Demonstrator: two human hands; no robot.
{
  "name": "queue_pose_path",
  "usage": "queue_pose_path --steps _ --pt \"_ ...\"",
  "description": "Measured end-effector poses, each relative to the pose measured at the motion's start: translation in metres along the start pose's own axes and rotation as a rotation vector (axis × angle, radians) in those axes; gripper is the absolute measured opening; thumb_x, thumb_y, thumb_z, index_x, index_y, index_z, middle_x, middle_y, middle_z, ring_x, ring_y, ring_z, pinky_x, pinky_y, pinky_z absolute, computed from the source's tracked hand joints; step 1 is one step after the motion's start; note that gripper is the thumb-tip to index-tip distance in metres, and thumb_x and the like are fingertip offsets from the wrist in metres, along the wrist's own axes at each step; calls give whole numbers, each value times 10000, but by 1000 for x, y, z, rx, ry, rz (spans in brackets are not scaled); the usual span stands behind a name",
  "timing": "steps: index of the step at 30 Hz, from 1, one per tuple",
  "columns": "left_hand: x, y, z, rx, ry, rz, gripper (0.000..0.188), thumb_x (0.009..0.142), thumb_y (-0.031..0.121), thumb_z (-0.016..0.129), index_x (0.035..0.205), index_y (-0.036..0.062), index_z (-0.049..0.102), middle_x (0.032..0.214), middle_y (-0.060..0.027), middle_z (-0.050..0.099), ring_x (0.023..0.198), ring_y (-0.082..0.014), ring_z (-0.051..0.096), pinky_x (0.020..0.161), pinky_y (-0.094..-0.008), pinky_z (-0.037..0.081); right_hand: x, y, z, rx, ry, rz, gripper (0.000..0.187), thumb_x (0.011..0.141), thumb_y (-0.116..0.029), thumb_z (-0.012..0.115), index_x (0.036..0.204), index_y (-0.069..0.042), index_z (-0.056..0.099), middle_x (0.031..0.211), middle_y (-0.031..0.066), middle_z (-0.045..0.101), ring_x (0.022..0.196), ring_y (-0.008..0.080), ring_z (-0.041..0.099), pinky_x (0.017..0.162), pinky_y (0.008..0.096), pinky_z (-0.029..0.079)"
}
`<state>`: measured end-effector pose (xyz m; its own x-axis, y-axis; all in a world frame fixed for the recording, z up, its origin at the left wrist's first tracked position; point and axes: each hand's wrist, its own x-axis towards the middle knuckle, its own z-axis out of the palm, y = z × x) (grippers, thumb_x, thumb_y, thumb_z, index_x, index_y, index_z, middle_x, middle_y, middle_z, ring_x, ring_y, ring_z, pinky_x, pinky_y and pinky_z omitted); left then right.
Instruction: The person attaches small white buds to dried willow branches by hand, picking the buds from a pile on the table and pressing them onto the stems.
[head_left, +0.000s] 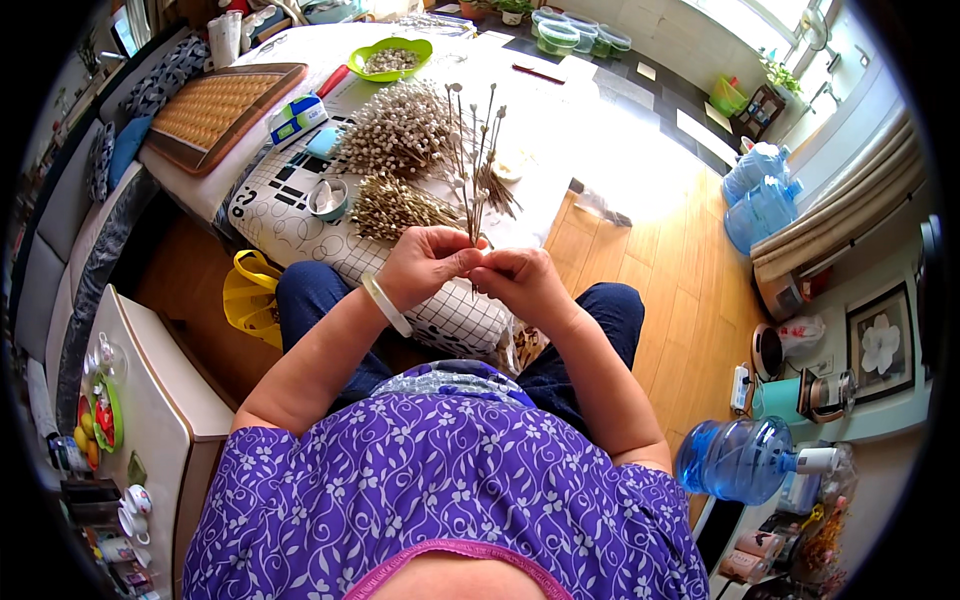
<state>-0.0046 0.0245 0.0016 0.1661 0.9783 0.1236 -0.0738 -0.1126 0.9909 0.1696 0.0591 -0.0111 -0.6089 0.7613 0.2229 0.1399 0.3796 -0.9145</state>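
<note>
My left hand (430, 265) and my right hand (524, 282) meet over the near edge of the covered table. Both are closed, pinching the lower ends of a few thin dried stems (478, 165) that stand upright with small round pale heads. What sits between the fingertips is too small to make out. Beyond my hands lies a large pile of pale round-headed dried stems (395, 125). Nearer is a browner bundle of stems (395, 208), left of the held ones. A small bowl (328, 200) with something white inside stands to its left.
A green bowl (400, 48) of small pale pieces sits at the far side of the table. A blue-and-green packet (298, 120) lies left of the pile. A yellow bag (250, 298) hangs by my left knee. Blue water bottles (762, 205) stand on the floor at right.
</note>
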Motion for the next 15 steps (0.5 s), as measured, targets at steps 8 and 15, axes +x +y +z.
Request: queue_pose_path --steps 8,15 --pt "2 -7 -8 -66 -47 10 115 806 69 628 846 -39 634 781 -79 646 720 -114 607 669 -231 505 3 -11 0 -115 13 34 168 801 -198 613 767 -37 647 621 97 611 539 181 593 519 299 456" --pt "5 -18 -5 -67 35 81 108 806 70 631 845 -31 628 787 -69 645 723 -98 598 663 -217 496 5 -19 3 -304 90 -134 135 788 -191 593 804 -68 644 672 125 596 617 289 589 550 349 453"
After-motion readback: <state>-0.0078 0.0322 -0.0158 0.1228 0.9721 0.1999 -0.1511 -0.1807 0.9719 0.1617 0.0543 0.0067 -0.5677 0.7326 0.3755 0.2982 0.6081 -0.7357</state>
